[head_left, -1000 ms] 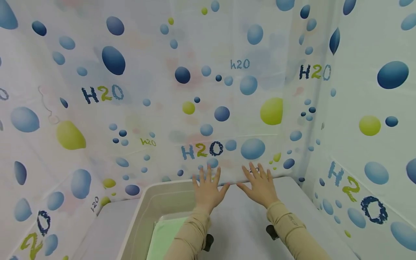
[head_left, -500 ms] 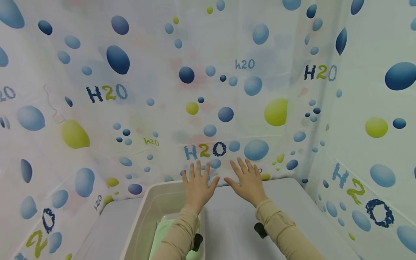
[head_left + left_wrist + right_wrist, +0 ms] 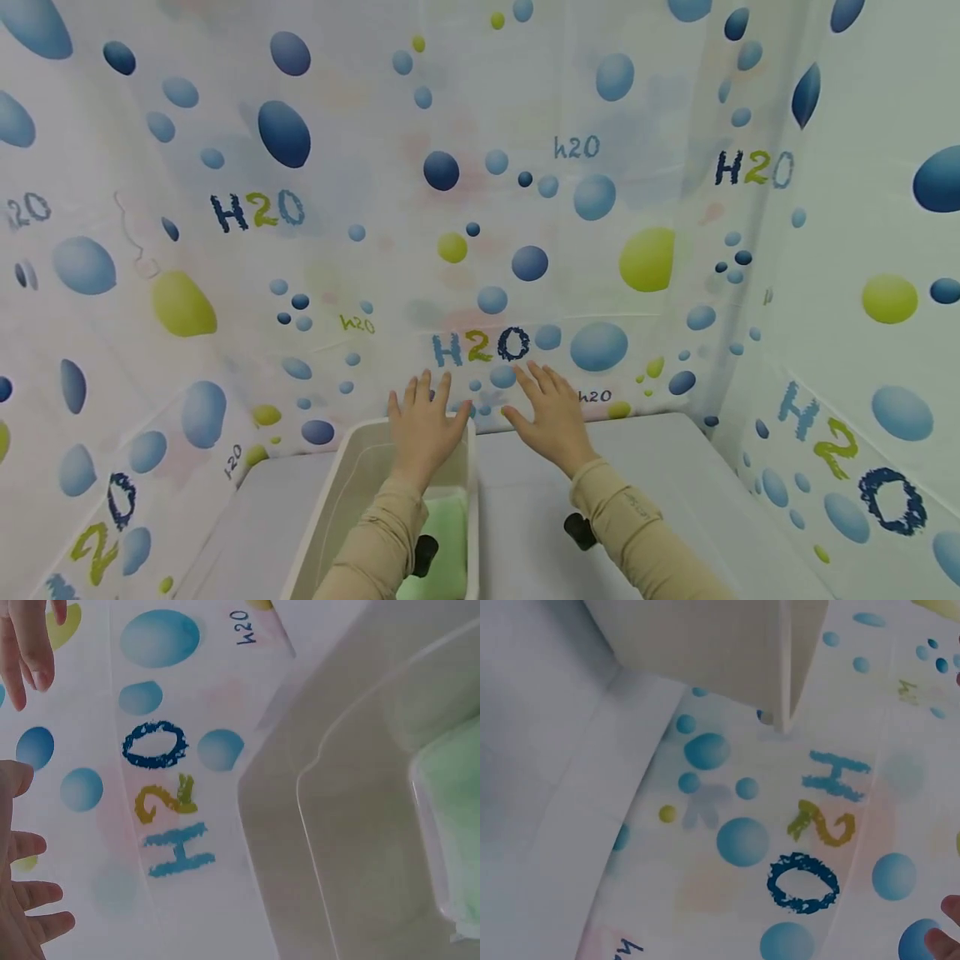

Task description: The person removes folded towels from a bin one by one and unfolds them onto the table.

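My left hand point(image 3: 426, 429) is held in the air above the far part of a beige plastic tub point(image 3: 474, 508), its fingers spread and nothing in them. Beside it, over the white table point(image 3: 637, 483), my right hand point(image 3: 553, 421) is raised the same way, fingers apart and holding nothing. Inside the tub lies a light green, flat, block-like thing point(image 3: 448, 533), partly behind my left forearm; in the left wrist view it seems to sit in a clear container point(image 3: 429, 840). Only fingertips point(image 3: 945, 937) show at the edge of the right wrist view.
White curtains point(image 3: 390, 275) printed with blue and green drops and "H2O" lettering rise behind and on both sides of the table. A small black piece point(image 3: 425, 555) sits under my left wrist, and another black piece point(image 3: 579, 531) under my right.
Both hands have drifted left in the head view, the left one coming over the tub. The background has shifted slightly right. The fingers stay spread.
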`<state>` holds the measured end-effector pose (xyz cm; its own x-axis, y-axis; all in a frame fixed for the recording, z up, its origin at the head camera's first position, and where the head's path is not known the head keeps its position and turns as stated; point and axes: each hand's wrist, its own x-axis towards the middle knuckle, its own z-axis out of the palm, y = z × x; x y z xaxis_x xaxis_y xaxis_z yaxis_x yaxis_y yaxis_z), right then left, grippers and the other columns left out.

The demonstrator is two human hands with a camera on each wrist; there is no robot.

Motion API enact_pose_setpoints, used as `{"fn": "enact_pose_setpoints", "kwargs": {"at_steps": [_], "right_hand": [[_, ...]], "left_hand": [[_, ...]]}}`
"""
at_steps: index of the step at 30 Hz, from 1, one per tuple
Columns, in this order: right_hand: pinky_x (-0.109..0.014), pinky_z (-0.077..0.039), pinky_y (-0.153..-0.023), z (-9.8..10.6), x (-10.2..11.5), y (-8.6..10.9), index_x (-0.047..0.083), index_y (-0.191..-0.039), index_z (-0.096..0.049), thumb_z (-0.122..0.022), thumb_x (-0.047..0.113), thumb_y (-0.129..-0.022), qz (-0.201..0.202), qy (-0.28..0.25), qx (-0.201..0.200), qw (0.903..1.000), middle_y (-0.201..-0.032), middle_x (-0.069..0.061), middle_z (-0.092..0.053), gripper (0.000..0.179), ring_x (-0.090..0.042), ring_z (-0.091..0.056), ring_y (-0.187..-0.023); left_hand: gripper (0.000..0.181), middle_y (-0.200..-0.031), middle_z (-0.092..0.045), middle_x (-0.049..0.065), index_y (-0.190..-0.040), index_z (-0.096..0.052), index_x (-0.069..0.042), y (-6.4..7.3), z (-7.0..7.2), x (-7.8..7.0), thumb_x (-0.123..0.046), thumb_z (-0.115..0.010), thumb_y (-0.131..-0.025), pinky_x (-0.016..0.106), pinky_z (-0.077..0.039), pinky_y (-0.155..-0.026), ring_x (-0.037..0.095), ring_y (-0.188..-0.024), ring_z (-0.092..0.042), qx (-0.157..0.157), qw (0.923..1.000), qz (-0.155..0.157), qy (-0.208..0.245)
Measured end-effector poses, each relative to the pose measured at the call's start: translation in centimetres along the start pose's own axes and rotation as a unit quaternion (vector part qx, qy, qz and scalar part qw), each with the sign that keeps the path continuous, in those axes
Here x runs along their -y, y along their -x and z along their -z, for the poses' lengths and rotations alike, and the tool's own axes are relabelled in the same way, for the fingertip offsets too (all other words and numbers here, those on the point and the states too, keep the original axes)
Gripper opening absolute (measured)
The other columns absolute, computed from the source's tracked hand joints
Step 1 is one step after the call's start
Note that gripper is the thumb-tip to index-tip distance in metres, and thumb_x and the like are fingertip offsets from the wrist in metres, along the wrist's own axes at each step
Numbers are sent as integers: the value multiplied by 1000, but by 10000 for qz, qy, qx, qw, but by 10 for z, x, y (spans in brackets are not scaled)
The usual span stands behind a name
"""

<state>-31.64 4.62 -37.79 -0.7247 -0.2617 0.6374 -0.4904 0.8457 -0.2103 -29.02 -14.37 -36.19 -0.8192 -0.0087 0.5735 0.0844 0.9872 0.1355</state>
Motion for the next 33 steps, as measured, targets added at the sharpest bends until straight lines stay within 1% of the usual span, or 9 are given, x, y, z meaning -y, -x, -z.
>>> {"fn": "enact_pose_setpoints", "kwargs": {"at_steps": [2, 9, 12, 17, 21, 25, 29, 31, 33], "right_hand": [[-49, -29, -101, -2, 6, -2, 21, -135, -35, -51, 45, -83, 5, -73, 53, 10000, -136, -9, -41, 59, -32, -36, -125], [-47, -34, -98, -10, 29, -7, 17, -131, -41, -53, 43, -82, 175, -466, -113, 9987, -131, -9, -47, 57, -29, -42, -121], [-48, -36, -96, -14, 39, -9, 18, -131, -41, -54, 43, -82, 206, -636, -158, 9976, -130, -9, -48, 56, -29, -43, -120], [-49, -36, -94, -22, 55, -9, 20, -132, -39, -53, 41, -83, 118, -906, -10, 9958, -131, -9, -46, 55, -29, -43, -120], [-49, -36, -95, -28, 70, -8, 20, -132, -39, -55, 38, -83, 22, -1054, 127, 9944, -132, -9, -45, 55, -30, -43, -120], [-47, -36, -96, -34, 84, -11, 21, -133, -37, -54, 39, -83, -73, -971, 287, 9948, -133, -8, -44, 56, -29, -42, -121], [-46, -34, -98, -36, 96, -15, 20, -133, -37, -54, 37, -83, -93, -1009, 375, 9941, -133, -9, -43, 56, -29, -42, -121], [-47, -35, -97, -37, 101, -15, 20, -133, -37, -54, 36, -83, -120, -1091, 419, 9931, -133, -10, -44, 56, -29, -42, -120], [-47, -35, -97, -39, 105, -15, 20, -133, -38, -54, 36, -83, -166, -1166, 454, 9920, -133, -10, -44, 55, -29, -42, -120]], "left_hand": [[56, -134, -41, 15, -128, -44, -19, 2, 4, 8, -51, -46, -83, 59, -24, -99, 34, -122, -39, 92, 9999, 90, 88], [57, -132, -42, 18, -125, -48, -13, 9, 14, 35, -52, -45, -84, 60, -32, -91, 37, -117, -43, 379, 9973, 391, 503], [58, -131, -42, 18, -124, -48, -11, 13, 16, 46, -53, -44, -84, 60, -32, -91, 38, -117, -43, 543, 9958, 544, 505], [57, -129, -45, 18, -123, -50, -11, 18, 17, 60, -52, -45, -83, 59, -33, -90, 38, -114, -44, 703, 9936, 738, 477], [56, -125, -48, 18, -121, -52, -12, 22, 16, 71, -53, -45, -83, 58, -35, -88, 38, -111, -47, 753, 9930, 858, 291], [56, -123, -50, 19, -119, -53, -11, 25, 14, 83, -53, -45, -83, 58, -37, -84, 40, -107, -49, 769, 9911, 1057, 261], [59, -123, -49, 21, -119, -52, -9, 30, 9, 95, -55, -41, -84, 59, -37, -82, 41, -106, -49, 1003, 9851, 1319, 465], [61, -123, -47, 22, -121, -51, -8, 33, 6, 102, -56, -38, -85, 60, -37, -81, 43, -107, -47, 1235, 9791, 1498, 610], [64, -125, -45, 24, -124, -48, -7, 38, 3, 110, -57, -35, -85, 61, -37, -80, 45, -109, -45, 1503, 9709, 1680, 803]]}}
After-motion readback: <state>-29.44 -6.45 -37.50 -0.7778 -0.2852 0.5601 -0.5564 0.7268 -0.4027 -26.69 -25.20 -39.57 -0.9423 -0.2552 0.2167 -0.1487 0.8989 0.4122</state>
